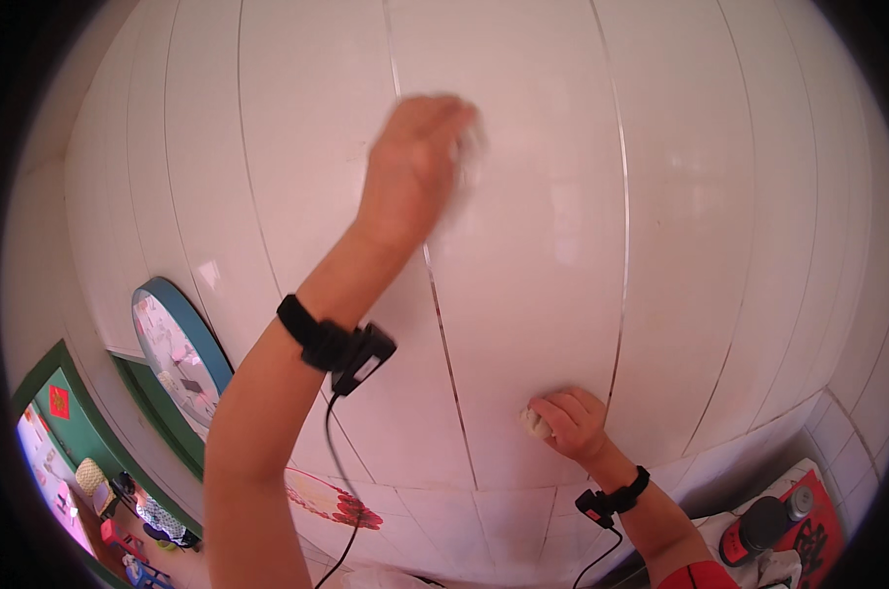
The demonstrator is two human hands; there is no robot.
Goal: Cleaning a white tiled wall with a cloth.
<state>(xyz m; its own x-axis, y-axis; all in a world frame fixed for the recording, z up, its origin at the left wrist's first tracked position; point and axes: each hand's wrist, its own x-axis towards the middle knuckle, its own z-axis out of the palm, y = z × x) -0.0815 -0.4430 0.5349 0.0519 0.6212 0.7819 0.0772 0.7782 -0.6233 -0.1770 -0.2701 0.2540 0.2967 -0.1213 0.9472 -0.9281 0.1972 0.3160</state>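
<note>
My left hand is raised against or close before the white panelled wall, its fingers curled and blurred; a pale blur by the fingertips does not show clearly what it is, if anything. Lower down to the right, my right hand is closed around a crumpled off-white cloth or wad near the same wall. Each wrist wears a black strap with a small black device and a cable.
A blue-framed oval mirror hangs at the left. Beyond a green doorframe, a person sits near stools and a chair. At lower right, a dark-lidded jar and a can stand by a red item with writing.
</note>
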